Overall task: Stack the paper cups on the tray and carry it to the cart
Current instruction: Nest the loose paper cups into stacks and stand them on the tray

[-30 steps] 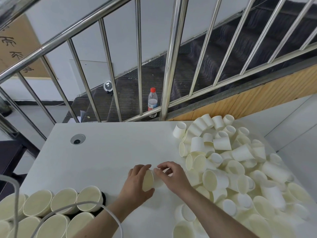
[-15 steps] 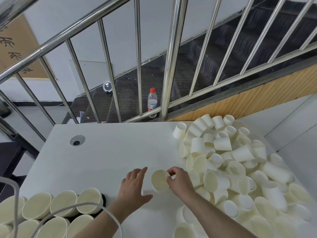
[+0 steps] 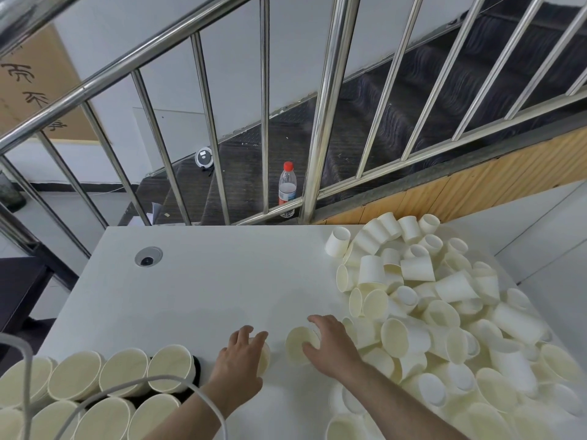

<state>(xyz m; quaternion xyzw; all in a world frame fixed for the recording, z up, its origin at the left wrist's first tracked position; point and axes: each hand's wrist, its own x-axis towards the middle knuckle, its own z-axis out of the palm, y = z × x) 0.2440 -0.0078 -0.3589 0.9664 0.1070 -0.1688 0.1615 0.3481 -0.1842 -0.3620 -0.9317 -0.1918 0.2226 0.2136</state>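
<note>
There is only one view, from a wide-angle camera worn on the person's head, looking forward and steeply down across a white table (image 3: 197,293). It sits close above the near edge, so both forearms enter from the bottom of the frame. The loose paper cups (image 3: 444,312) fill the lower right, the upright cup stacks (image 3: 95,385) the lower left corner. The lens bends straight lines: the steel railing (image 3: 320,122) beyond the far table edge fans outward, with the dark staircase (image 3: 397,106) behind it.

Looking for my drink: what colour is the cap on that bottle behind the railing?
Red, on the bottle; head view.
</note>
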